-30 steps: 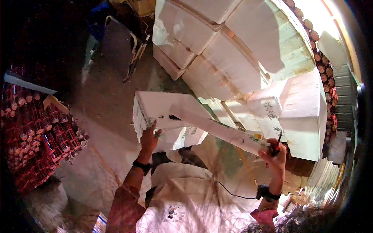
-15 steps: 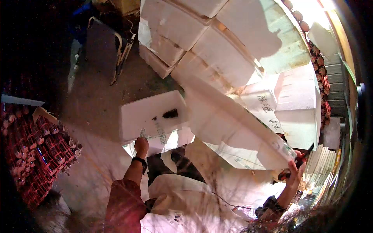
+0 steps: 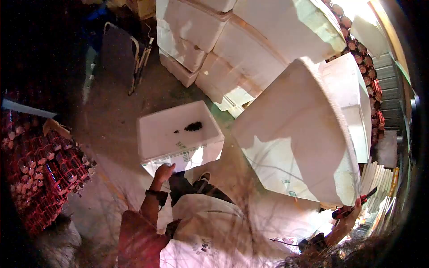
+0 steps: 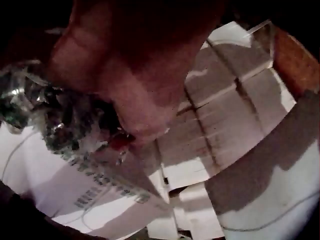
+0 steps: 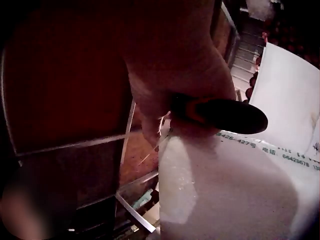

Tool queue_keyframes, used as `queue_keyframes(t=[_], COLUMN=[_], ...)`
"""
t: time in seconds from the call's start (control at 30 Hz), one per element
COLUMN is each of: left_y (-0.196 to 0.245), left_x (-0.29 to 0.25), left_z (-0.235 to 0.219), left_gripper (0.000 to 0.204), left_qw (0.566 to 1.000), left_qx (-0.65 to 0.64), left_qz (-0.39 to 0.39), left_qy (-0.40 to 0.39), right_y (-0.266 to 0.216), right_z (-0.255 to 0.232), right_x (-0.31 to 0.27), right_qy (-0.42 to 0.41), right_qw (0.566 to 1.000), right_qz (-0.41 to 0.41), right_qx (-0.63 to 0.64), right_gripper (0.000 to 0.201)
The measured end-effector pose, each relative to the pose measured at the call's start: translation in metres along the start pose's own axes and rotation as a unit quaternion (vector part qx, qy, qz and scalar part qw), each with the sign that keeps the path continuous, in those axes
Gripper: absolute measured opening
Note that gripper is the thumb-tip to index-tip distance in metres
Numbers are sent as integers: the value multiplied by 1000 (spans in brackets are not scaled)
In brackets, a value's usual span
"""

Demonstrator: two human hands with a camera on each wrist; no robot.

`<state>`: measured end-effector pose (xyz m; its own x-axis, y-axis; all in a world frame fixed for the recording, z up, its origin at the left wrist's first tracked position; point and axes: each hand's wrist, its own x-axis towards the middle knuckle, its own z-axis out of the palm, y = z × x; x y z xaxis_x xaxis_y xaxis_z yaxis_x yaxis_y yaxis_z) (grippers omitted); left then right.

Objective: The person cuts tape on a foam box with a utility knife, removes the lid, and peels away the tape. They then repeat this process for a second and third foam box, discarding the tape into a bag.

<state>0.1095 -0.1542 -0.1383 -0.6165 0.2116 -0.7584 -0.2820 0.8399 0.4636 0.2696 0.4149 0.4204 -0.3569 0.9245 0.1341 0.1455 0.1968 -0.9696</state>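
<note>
On the floor before the person, a white foam box (image 3: 178, 127) sits with its top off and a dark patch on the inside. My left hand (image 3: 166, 172) is at its near printed wall. Crumpled clear and green plastic tape (image 4: 70, 120) shows at the left fingers in the left wrist view; in the head view it is hidden. Far to the right, my right hand (image 3: 351, 214) grips a large white foam lid (image 3: 290, 129) by its near edge, tilted up. The same hand holds a knife (image 3: 368, 195), its black and red handle (image 5: 225, 115) showing past the fingers.
Behind the lid rises a stack of white foam boxes (image 3: 250, 49). Red netted bundles (image 3: 53, 174) lie at the left. A folded metal-framed cart (image 3: 123, 56) stands further back. Pale strips (image 3: 377, 183) lean at the right, beside the wall.
The lid has come off the box and swung right and up with the right hand, baring the inside. The left hand has moved from the box top down to its near wall.
</note>
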Motion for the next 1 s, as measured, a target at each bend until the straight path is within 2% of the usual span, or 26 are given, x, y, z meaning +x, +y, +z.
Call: queue_keyframes(t=[0.03,0.07,0.1,0.13,0.17,0.23,0.27,0.3,0.37,0.4,0.47,0.5,0.53,0.63,0.7,0.73,0.83,0.87,0.9,0.97,1.0], left_y=[6,25,80,101,118,166,176,186,226,240,251,256,264,243,231,224,195,200,205,219,227], left_x=[-14,-47,-105,-143,-176,-245,-277,-307,-374,-390,-414,-420,-419,-387,-359,-344,-299,-289,-281,-260,-249], left_z=[2,2,-44,-50,-53,-69,-64,-59,-63,-67,-62,-59,-59,-32,-19,-14,3,6,11,21,30], left_gripper=[62,67,65,64,62,58,54,49,44,37,33,31,28,28,29,30,37,37,36,35,34], left_qw=[998,999,989,986,981,982,976,963,902,875,885,884,897,963,964,962,959,964,968,971,969], left_qx=[-29,-42,-50,-87,-121,-35,7,52,7,1,-47,-70,-31,-63,-44,-36,-3,-12,-21,-73,-115], left_qz=[-28,21,-23,8,40,61,134,207,416,443,452,458,440,246,195,170,158,146,137,147,161], left_qy=[-44,-22,-136,-141,-146,-174,-169,-163,-115,-197,-104,-58,14,95,173,210,233,222,209,171,146], right_y=[10,13,20,26,37,54,62,76,92,116,136,145,143,142,139,151,141,127,130,133,132], right_z=[-32,-32,-38,-44,-62,-67,-69,-70,-74,-89,-102,-108,-103,-108,-101,-108,-99,-99,-98,-96,-99], right_x=[18,17,21,25,34,37,38,41,47,69,82,88,81,89,69,70,46,42,36,22,15], right_qy=[-67,-12,-18,-25,-91,-99,-103,-56,-89,-111,-140,-154,-165,-277,-251,-233,-216,-253,-200,-195,-185], right_qw=[997,999,999,998,992,989,987,988,988,987,986,985,984,959,962,968,974,966,977,977,981], right_qz=[11,-2,3,7,27,37,43,60,43,26,10,1,-13,-50,-90,-78,-68,-47,-71,-75,-44], right_qx=[41,38,48,58,80,102,114,127,122,117,93,80,63,-15,-52,-41,-3,9,-35,29,47], right_gripper=[27,28,28,28,29,26,24,21,20,21,30,35,45,53,50,47,44,40,40,43,44])
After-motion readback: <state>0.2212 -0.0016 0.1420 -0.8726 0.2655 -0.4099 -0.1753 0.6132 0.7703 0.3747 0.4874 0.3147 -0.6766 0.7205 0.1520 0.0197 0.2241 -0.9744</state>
